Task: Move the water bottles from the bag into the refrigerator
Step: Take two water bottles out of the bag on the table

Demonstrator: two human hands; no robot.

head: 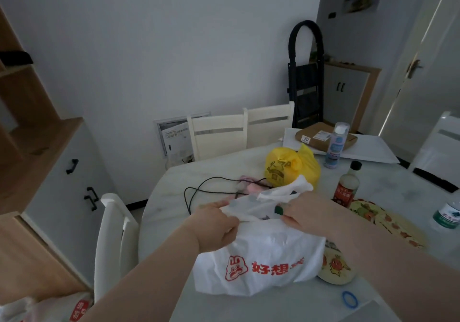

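Both hands pinch the mouth of the white plastic bag, the left hand and the right hand each curled round one side, holding it apart. It sits toward the table's near edge; any water bottles inside are hidden. A hard pull could tear the thin film or knock over the sauce bottle just behind it.

white bag: thin plastic, crinkled, looks matt to me
counter: smooth, marble-look, slight sheen
yellow bag: glossy plastic
cabinet: matt wood top
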